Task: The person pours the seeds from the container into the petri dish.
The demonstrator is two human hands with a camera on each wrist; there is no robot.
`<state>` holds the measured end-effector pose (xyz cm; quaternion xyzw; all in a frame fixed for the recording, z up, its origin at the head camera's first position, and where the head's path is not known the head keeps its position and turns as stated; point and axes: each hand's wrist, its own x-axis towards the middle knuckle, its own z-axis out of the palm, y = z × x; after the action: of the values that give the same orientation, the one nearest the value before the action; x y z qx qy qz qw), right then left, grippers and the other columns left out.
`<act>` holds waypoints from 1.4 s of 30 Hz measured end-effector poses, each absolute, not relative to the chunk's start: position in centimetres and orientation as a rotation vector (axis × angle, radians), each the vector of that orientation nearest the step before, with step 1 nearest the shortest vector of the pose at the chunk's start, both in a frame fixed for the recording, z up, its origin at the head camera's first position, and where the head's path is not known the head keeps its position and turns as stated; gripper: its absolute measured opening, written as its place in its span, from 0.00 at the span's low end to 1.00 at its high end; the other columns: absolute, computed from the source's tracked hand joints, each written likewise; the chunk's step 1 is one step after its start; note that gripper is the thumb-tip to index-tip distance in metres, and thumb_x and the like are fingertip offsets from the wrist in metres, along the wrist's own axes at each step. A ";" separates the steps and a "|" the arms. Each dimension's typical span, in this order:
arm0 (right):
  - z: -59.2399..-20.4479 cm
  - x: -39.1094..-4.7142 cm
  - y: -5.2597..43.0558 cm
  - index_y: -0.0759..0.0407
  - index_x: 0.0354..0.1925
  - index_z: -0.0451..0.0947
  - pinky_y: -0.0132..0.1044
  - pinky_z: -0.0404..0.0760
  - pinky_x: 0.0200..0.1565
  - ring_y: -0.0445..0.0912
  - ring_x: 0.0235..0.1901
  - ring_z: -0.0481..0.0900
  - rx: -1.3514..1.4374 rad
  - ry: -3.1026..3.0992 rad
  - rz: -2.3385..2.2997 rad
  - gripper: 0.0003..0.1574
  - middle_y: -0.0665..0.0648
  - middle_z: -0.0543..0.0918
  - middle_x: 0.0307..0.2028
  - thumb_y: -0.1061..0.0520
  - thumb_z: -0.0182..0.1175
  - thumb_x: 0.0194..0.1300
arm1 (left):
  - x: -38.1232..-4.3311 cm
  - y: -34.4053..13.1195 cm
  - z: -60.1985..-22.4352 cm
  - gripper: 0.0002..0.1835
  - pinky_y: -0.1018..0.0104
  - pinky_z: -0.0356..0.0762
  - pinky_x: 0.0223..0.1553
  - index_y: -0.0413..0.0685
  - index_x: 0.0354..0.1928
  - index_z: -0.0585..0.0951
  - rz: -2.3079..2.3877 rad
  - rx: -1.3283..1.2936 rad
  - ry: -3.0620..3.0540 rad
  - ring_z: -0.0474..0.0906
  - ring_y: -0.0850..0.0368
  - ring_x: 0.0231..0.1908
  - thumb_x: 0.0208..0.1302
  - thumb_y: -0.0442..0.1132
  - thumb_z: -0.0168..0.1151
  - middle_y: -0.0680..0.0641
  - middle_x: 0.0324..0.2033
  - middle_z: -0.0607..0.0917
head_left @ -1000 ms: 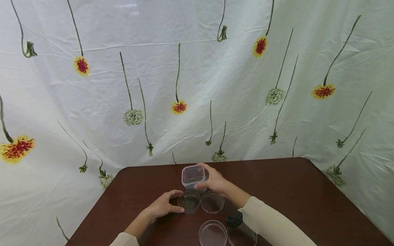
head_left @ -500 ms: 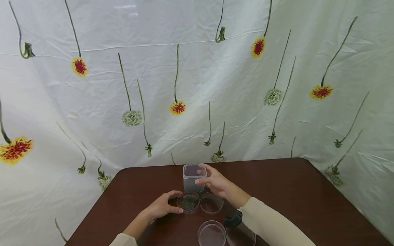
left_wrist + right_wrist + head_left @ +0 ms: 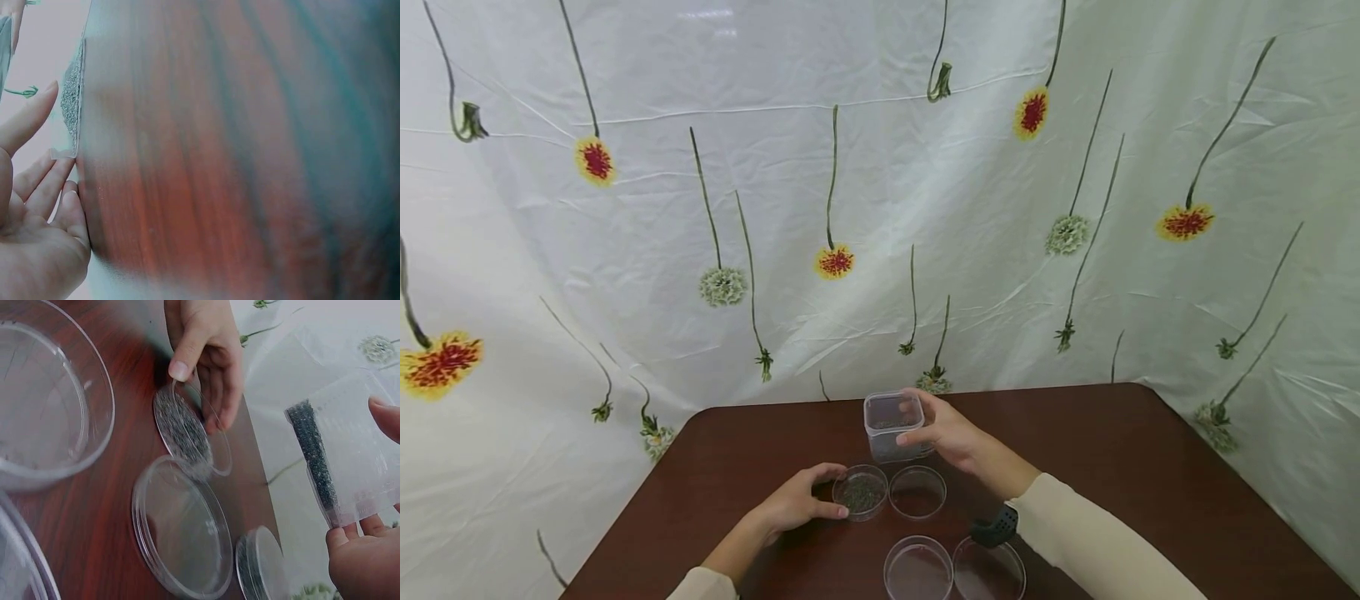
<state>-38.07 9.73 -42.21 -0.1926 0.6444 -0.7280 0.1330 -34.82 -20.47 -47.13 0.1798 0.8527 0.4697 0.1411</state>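
Observation:
My left hand point(image 3: 797, 502) holds a clear petri dish point(image 3: 861, 493) by its sides, thumb near and fingers behind. Dark, fine granules lie in the dish; in the right wrist view the thumb is at its rim. With my right hand point(image 3: 953, 435) I grip a clear square plastic tub point(image 3: 891, 433) between thumb and fingers, above and behind the dishes. A layer of the same dark granules point(image 3: 315, 456) shows at the tub's bottom in the right wrist view. Right beside the filled dish is another petri dish point(image 3: 917, 492) with no granules visible inside.
Nearer the front of the dark wooden table point(image 3: 760, 442) stand two more clear petri dishes, a left one point(image 3: 917, 571) and a right one point(image 3: 990, 571). A further dish with dark granules point(image 3: 257, 565) is at the back, partly hidden by the tub in the head view. Flowered cloth point(image 3: 880, 192) hangs behind.
The tub has moved from just behind the left dish to the right and slightly back, carried by my right hand. My left hand has stayed at its dish.

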 end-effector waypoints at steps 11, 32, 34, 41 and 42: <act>-41.9 -37.8 13.6 0.64 0.79 0.54 0.51 0.66 0.64 0.64 0.72 0.58 -0.588 1.953 -2.061 0.57 0.72 0.63 0.71 0.72 0.70 0.59 | -34.6 -20.7 -47.1 0.37 0.33 0.62 0.65 0.39 0.68 0.74 1.360 0.504 2.463 0.64 0.30 0.68 0.60 0.40 0.79 0.37 0.65 0.75; -42.8 -36.3 22.2 0.70 0.79 0.46 0.44 0.72 0.58 0.67 0.73 0.52 -0.627 2.013 -2.064 0.59 0.76 0.59 0.72 0.71 0.70 0.61 | -34.6 -20.7 -47.2 0.36 0.32 0.61 0.65 0.40 0.68 0.74 1.375 0.492 2.458 0.64 0.30 0.68 0.60 0.40 0.79 0.37 0.66 0.75; -43.1 -36.0 23.1 0.71 0.79 0.47 0.42 0.73 0.57 0.66 0.73 0.53 -0.642 2.030 -2.054 0.58 0.76 0.60 0.71 0.72 0.70 0.61 | -34.6 -20.7 -47.2 0.36 0.32 0.62 0.65 0.39 0.68 0.74 1.372 0.497 2.456 0.64 0.30 0.68 0.60 0.40 0.79 0.37 0.66 0.75; -43.6 -34.9 26.0 0.70 0.77 0.51 0.41 0.74 0.56 0.66 0.73 0.52 -0.663 2.080 -2.025 0.53 0.75 0.61 0.71 0.71 0.69 0.63 | -34.5 -20.6 -47.2 0.37 0.32 0.63 0.64 0.38 0.68 0.74 1.374 0.517 2.457 0.65 0.31 0.68 0.60 0.40 0.79 0.37 0.65 0.75; -43.6 -34.8 26.3 0.70 0.77 0.52 0.41 0.74 0.56 0.66 0.73 0.52 -0.665 2.083 -2.025 0.52 0.75 0.61 0.71 0.71 0.68 0.63 | -34.5 -20.6 -47.2 0.37 0.33 0.63 0.64 0.38 0.68 0.74 1.375 0.518 2.457 0.65 0.31 0.68 0.60 0.40 0.79 0.37 0.65 0.75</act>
<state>-34.77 26.34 -43.64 -0.2225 0.6967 -0.6772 0.0803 -34.45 -20.56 -47.16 0.1791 0.8500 0.4755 0.1391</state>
